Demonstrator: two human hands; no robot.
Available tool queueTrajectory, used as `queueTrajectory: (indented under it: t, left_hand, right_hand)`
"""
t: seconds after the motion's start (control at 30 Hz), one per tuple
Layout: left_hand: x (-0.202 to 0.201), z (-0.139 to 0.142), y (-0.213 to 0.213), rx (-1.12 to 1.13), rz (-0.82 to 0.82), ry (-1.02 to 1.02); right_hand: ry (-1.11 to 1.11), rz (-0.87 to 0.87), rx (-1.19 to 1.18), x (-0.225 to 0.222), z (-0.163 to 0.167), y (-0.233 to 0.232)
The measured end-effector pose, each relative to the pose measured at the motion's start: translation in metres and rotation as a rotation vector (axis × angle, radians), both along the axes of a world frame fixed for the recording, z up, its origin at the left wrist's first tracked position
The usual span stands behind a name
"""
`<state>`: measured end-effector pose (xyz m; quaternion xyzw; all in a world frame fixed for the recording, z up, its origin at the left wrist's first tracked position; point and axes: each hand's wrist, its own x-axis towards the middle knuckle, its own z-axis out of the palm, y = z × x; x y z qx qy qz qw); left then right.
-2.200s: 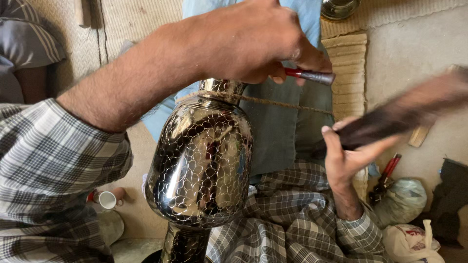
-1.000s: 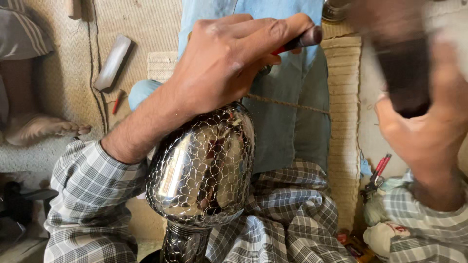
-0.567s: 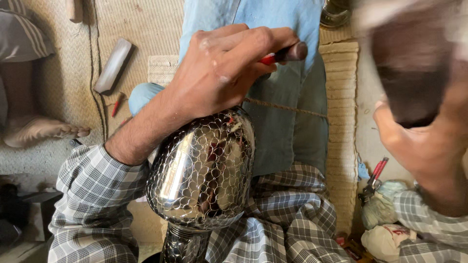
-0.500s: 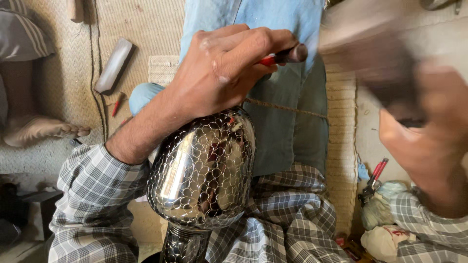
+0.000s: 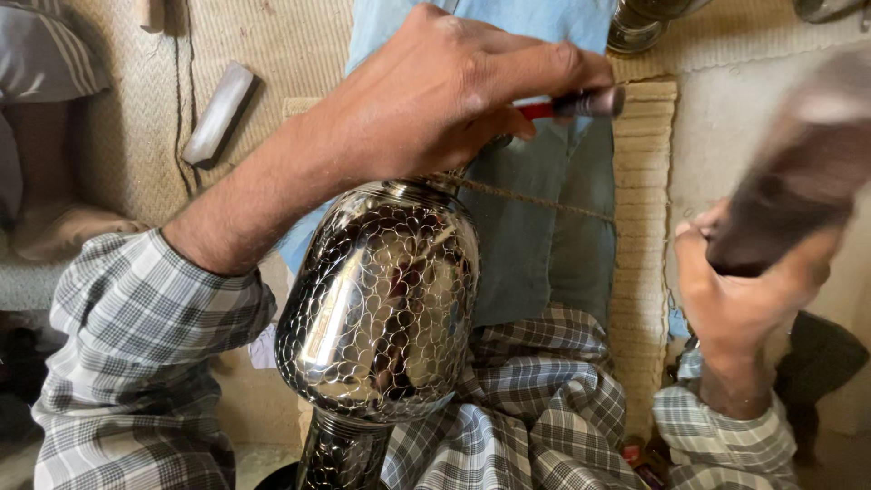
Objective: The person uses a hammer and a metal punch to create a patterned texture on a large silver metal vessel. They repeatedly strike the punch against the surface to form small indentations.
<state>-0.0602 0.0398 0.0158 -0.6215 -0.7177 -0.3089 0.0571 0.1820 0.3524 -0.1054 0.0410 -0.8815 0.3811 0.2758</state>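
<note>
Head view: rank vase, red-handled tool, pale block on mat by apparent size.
1. Vase, by far the largest.
2. Pale block.
3. Red-handled tool, mostly hidden in the left hand, so its rank against the block is unsure.

The floor is covered by a woven straw mat [image 5: 272, 54] of pale beige, seen across the top left. A narrower ribbed strip of matting [image 5: 642, 236] is laid down the right of centre, and bare pale flooring [image 5: 726, 127] is seen beside it toward the right edge. A pale oblong block [image 5: 218, 113] is left lying on the mat near the upper left. Round metal vessels [image 5: 640, 23] are set at the top edge. Soft daylight is cast evenly, with few hard shadows.
</note>
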Motion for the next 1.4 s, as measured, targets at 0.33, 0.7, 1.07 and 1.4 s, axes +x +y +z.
queueTrajectory:
  t: [0.33,0.7,1.07,1.4]
  left_hand:
    - [-0.002,0.007,0.000,-0.015,-0.093,0.061]
    - [-0.009,0.020,0.011,-0.045,-0.251,0.044]
    - [-0.010,0.020,0.024,-0.118,-0.255,0.085]
    - [-0.019,0.014,0.042,-0.182,-0.316,-0.052]
  right_hand:
    - [0.038,-0.201,0.298,-0.002,0.011,-0.045]
    - [0.064,-0.113,-0.240,-0.014,-0.013,-0.080]
    - [0.041,-0.269,-0.096,-0.008,-0.066,-0.070]
    - [-0.030,-0.134,-0.421,0.007,-0.074,-0.062]
